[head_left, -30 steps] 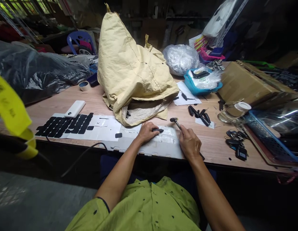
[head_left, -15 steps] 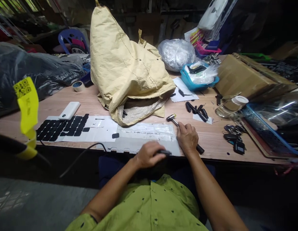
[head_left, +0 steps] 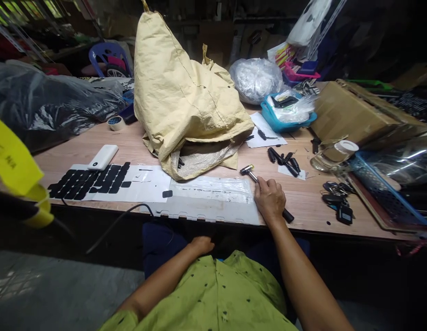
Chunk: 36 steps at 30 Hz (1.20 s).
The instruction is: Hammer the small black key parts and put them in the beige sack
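Note:
My right hand (head_left: 270,200) rests on the wooden table (head_left: 137,147), wrapped round the black handle of a small hammer (head_left: 248,170) whose metal head points away from me. My left hand (head_left: 201,244) is down in my lap below the table edge, mostly hidden behind my green shirt, so its fingers do not show. In front of me lies a grey foam mat (head_left: 213,211) with a clear plastic sheet (head_left: 211,188) on it. Just past it stands a big yellow sack (head_left: 182,92) with its mouth facing me.
A white sheet of black stickers (head_left: 92,181) and a white power bank (head_left: 103,157) lie at the left. Black key shells (head_left: 284,161), car keys (head_left: 337,202), a blue tray (head_left: 285,119), a cardboard box (head_left: 351,115) and a tape roll (head_left: 116,123) crowd the right and back. A cable (head_left: 123,220) hangs off the front edge.
My left hand drew back from the plastic sheet with a small black part and dropped below the table edge into my lap. My right hand stayed on the hammer.

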Available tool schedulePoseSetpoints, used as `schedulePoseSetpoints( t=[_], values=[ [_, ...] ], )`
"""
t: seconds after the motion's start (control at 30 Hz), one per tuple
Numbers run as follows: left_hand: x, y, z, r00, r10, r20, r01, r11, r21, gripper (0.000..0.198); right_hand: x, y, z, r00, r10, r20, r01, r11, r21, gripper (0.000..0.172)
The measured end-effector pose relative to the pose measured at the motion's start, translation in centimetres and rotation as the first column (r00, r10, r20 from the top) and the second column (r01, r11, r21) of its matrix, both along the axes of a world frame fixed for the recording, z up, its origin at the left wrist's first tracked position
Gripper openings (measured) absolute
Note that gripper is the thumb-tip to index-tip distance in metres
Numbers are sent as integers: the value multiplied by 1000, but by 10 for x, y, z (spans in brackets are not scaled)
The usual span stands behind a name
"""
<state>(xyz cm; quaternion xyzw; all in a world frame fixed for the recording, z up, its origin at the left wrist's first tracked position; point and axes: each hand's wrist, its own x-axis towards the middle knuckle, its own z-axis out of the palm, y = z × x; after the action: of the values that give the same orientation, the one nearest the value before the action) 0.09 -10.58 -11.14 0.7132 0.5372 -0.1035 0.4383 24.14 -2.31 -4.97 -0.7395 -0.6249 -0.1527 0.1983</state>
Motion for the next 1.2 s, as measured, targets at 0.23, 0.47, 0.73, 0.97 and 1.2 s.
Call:
schedulePoseSetpoints(
  t=[0.23, 0.47, 0.73, 0.97, 1.2],
  values=[
    [-1, 32, 88, 801, -363, 477, 464, 879, -110, 29, 0, -1, 0, 1000, -8, -4, 8, 1000, -23, 30],
    [-18, 161, 131, 858, 444, 260, -511, 674, 533, 29, -1, 0, 1, 1000, 4, -8, -4, 1000, -2, 28],
    [-36, 204, 105, 774, 633, 22, -429, 500, 752, 25, -4, 0, 2, 1000, 3, -21, -3, 1000, -16, 28],
    [-28, 193, 102, 845, 532, 59, -394, 543, 741, 41, -5, 0, 3, 1000, -5, -5, 5, 1000, -25, 27],
    [-20, 179, 102, 832, 511, 217, -461, 418, 783, 36, -7, 0, 6, 1000, -10, -10, 9, 999, -45, 27]
  ],
)
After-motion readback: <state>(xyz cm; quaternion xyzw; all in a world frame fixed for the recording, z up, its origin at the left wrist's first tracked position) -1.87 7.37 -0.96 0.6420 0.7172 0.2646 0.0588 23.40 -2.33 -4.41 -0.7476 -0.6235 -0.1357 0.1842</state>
